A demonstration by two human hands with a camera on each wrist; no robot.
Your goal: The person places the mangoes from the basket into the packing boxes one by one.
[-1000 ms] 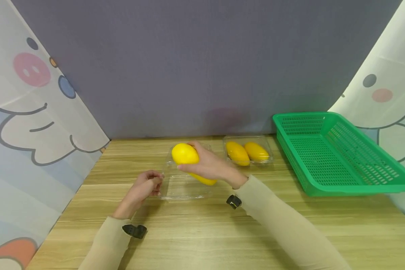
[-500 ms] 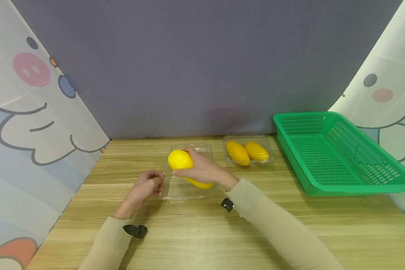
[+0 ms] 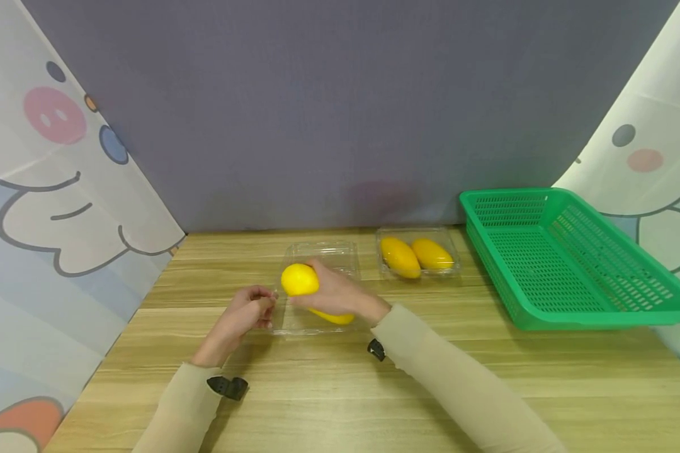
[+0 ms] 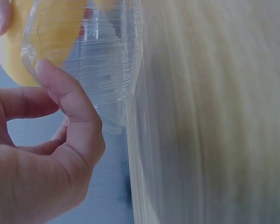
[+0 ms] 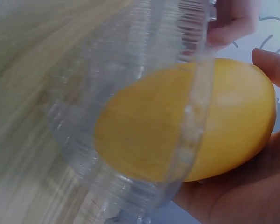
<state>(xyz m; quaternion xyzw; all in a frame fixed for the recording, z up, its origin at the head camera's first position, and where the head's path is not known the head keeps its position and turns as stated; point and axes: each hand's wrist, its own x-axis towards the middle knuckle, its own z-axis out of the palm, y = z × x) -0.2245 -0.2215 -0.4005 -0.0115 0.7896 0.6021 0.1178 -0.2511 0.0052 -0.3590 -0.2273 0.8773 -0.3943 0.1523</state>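
Observation:
In the head view a clear plastic clamshell container [image 3: 328, 251] lies opened in the middle of the table. At its left edge my left hand [image 3: 249, 311] pinches the rim between thumb and index finger; the left wrist view shows the fingertips [image 4: 43, 70] right at that rim. My right hand [image 3: 334, 292] grips a yellow mango [image 3: 299, 279] over the container, its fingers curled round the fruit. More yellow shows below that hand. In the right wrist view the mango [image 5: 186, 123] is tilted, its lower part seen through the clear wall.
A second clear container [image 3: 453, 251] with two mangoes [image 3: 400, 256] stands at the back, right of the middle. A green plastic basket [image 3: 606, 318] sits at the right end. A grey panel [image 3: 340, 113] rises behind the wooden table [image 3: 317, 396].
My right hand has come down and slightly nearer and left with the mango, showing more of the container's back part. My left hand has stayed at the container's edge.

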